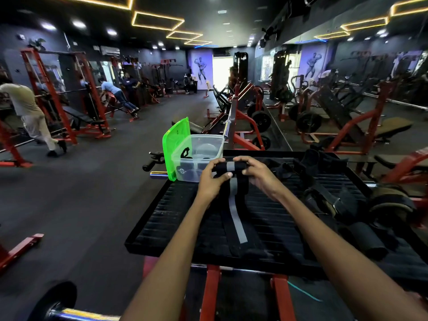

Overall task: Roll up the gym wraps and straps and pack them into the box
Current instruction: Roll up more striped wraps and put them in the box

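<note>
I am looking down a dim gym with red-framed machines along both sides, lit ceiling strips, and people training far on the left. Right in front of me is a black ribbed platform (176, 212) on a red frame, which serves as my desk.

On it, both my hands are on one black wrap with a grey stripe (234, 209). Its far end is rolled into a short cylinder, and the unrolled tail runs flat toward me down the middle of the desk. My left hand (214, 176) curls around the left end of the roll, thumb pressed against its near side. My right hand (256, 173) curls around the right end, fingers over the top. The grey stripe shows on the roll between the two hands.

Just beyond the left hand, at the far left corner of the desk, stands the clear plastic box (199, 158), open, with black items already lying inside. Its green lid (174, 147) is propped upright against the box's left side.

To the right on the desk lies a loose heap of black straps (324, 181), some with metal buckles, well apart from the box. Near the right edge lies a dark rolled piece (366, 239). A barbell end (55, 306) shows at the near left on the floor.
</note>
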Available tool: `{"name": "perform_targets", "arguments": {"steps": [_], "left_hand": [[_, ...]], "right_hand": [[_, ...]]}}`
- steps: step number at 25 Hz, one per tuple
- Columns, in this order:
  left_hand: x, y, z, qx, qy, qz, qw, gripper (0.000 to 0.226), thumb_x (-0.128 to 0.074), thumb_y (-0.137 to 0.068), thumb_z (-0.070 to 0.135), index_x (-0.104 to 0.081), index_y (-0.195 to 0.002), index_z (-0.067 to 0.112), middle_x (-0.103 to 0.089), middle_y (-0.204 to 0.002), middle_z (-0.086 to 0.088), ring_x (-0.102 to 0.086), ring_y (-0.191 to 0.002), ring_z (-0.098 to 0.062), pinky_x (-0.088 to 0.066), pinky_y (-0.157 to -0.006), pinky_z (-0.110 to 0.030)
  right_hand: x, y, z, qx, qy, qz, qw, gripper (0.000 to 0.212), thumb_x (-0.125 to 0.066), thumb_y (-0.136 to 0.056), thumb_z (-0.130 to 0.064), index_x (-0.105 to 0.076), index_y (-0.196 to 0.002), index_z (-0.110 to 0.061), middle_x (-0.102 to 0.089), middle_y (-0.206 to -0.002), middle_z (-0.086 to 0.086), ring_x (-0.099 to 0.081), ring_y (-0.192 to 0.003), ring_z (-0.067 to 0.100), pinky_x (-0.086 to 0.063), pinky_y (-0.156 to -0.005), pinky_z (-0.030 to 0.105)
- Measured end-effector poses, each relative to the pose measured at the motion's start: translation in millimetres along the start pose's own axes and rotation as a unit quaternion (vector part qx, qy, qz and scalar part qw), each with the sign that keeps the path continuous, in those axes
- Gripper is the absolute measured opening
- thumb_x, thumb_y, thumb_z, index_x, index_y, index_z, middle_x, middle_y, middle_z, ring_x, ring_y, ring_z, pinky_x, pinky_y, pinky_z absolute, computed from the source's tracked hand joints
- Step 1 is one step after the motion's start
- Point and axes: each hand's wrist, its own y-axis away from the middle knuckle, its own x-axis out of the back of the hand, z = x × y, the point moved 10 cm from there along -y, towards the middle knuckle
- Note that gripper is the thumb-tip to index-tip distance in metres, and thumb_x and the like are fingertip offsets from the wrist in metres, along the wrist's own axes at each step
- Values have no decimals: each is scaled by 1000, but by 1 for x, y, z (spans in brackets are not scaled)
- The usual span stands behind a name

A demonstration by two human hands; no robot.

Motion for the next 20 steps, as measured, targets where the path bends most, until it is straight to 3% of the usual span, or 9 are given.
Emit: {"name": "perform_targets", "arguments": {"steps": [2, 5, 9, 14, 17, 20], "left_hand": [[3, 2, 1, -1, 18, 24, 1000, 39, -68, -79, -3, -54, -115, 1, -59, -103, 1, -57, -89, 8, -42, -76, -3], [-1, 4, 1, -5, 23, 2, 1000, 30, -69, -81, 2, -56, -108, 8, -61, -95, 11, -57, -81, 18, -42, -75, -4], [1, 14, -10, 6, 61, 20, 998, 21, -64, -84, 2, -58, -97, 17, -63, -95, 2, -60, -84, 4, -44, -81, -11], [-1, 30, -23, 4, 52, 47, 998, 32, -67, -78, -7, -59, -85, 24, -62, -91, 9, -58, -91, -3, -43, -86, -12], [-5, 35, -41, 31, 73, 54, 995, 22, -65, -84, 4, -59, -101, 16, -64, -105, 0, -59, -101, -9, -44, -89, -14], [-9, 35, -67, 66, 71, 59, 994, 25, -63, -88, 13, -57, -112, 10, -62, -110, -4, -58, -107, -16, -45, -87, -15]], "right_hand": [[3, 0, -6, 60, 86, 32, 994, 28, -63, -86, -6, -62, -114, -9, -61, -113, 0, -57, -107, 11, -44, -95, 26], [5, 2, -8, 80, 74, 60, 992, 27, -63, -83, 4, -63, -110, -4, -63, -107, -2, -59, -101, 6, -45, -97, 27], [4, 8, 1, 66, 43, 80, 994, 31, -62, -77, 14, -65, -103, -3, -65, -97, -4, -61, -87, -8, -47, -87, 15], [9, 24, 28, 41, -19, 134, 990, 13, -63, -83, 2, -69, -94, -4, -69, -91, 2, -65, -83, -1, -48, -81, 14], [9, 33, 38, 56, 9, 168, 984, 19, -63, -80, 9, -66, -93, -4, -66, -95, 4, -63, -85, -1, -48, -82, 15], [10, 37, 56, 43, 24, 183, 982, 26, -65, -79, 9, -63, -101, -5, -63, -103, 3, -61, -91, 5, -47, -82, 14]]}}
